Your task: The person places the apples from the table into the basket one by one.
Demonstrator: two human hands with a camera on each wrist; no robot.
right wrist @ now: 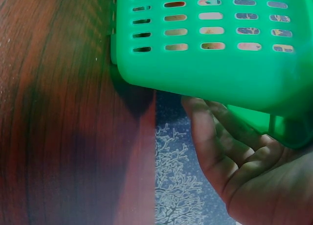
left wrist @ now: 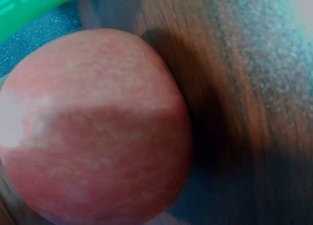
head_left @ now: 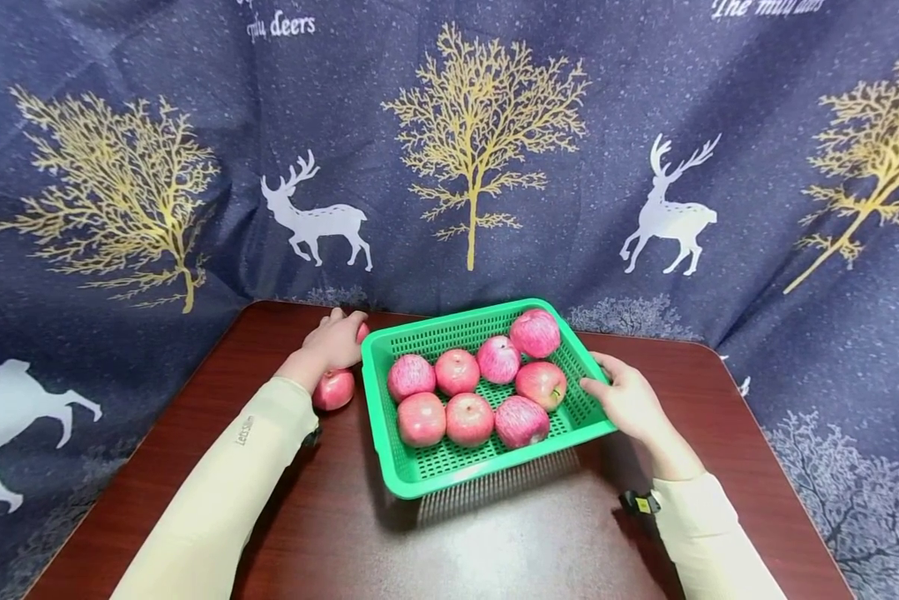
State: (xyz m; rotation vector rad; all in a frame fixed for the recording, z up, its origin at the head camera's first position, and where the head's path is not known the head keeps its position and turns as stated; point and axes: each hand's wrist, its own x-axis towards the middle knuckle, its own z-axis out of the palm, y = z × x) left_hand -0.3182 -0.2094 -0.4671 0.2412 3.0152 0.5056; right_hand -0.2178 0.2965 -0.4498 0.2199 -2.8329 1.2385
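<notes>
A green plastic basket (head_left: 494,467) with slotted walls holds several red apples (head_left: 470,419). At its right end my right hand (head_left: 632,400) grips the rim, thumb on the inner side and fingers outside. In the right wrist view, those fingers (right wrist: 203,132) curl up under the basket's green end (right wrist: 195,73). My left hand (head_left: 332,340) is beyond the basket's left side, curled over a red apple (head_left: 362,332) that it mostly hides. A second loose apple (head_left: 334,389) sits on the table beside my left wrist. An apple (left wrist: 98,132) fills much of the left wrist view.
The dark red-brown wooden table (head_left: 307,517) has rounded far corners. Behind it hangs a dark blue cloth (head_left: 524,250) printed with white deer and golden trees, close to the table's back edge. The basket casts a shadow on the tabletop below its near side.
</notes>
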